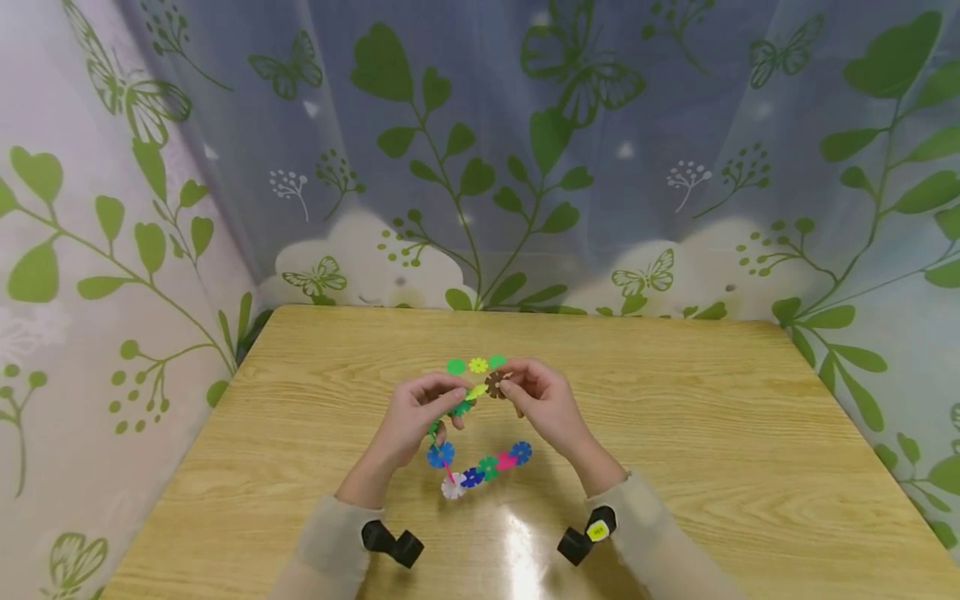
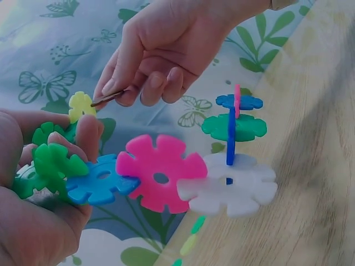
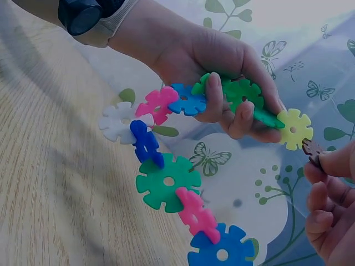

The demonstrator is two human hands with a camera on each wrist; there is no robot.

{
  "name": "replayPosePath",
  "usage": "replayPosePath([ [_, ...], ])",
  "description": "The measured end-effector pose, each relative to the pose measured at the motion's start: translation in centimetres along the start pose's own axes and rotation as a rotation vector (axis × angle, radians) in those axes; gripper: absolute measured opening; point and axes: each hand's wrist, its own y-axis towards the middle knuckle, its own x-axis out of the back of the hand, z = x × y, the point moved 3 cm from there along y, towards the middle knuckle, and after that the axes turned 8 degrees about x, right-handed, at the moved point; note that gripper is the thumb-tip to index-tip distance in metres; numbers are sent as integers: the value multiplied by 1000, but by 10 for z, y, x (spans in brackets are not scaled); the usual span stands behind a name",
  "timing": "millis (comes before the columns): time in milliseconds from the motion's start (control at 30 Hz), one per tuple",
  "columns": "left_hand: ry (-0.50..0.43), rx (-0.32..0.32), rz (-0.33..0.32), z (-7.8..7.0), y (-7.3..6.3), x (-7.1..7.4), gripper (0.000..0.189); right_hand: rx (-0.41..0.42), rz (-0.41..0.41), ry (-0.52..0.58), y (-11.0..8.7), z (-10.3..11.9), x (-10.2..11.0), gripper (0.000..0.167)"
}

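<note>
My left hand (image 1: 405, 412) grips a chain of slotted flower-shaped plastic discs by its green discs (image 3: 244, 94). From there the chain hangs through a blue disc (image 2: 102, 178), a pink disc (image 2: 145, 166) and a white disc (image 2: 244, 194). It then bends through a dark blue disc (image 3: 147, 145), a green disc (image 3: 166, 188) and a pink disc (image 3: 195, 213) to a blue end disc (image 3: 233, 255). A yellow disc (image 3: 295, 129) sticks out past the left fingertips. Between thumb and fingers, my right hand (image 1: 547, 404) pinches a brown disc (image 1: 493, 384), its edge right at the yellow disc's rim.
Behind the hands, a green disc (image 1: 456, 367), a yellow disc (image 1: 478, 365) and another green disc (image 1: 497, 361) lie in a row on the wooden table (image 1: 675, 400). Leaf-patterned cloth (image 1: 480, 167) hangs along the table's back and sides.
</note>
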Motion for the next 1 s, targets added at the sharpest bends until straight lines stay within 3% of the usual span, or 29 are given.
replayPosePath([
  [367, 70, -16, 38, -3, 1, -5, 21, 58, -1, -7, -5, 0, 3, 15],
  [633, 146, -20, 15, -5, 2, -7, 19, 99, -46, -20, -10, 0, 0, 9],
  [1000, 85, -30, 18, 1, 5, -8, 19, 97, -58, -28, -10, 1, -6, 8],
])
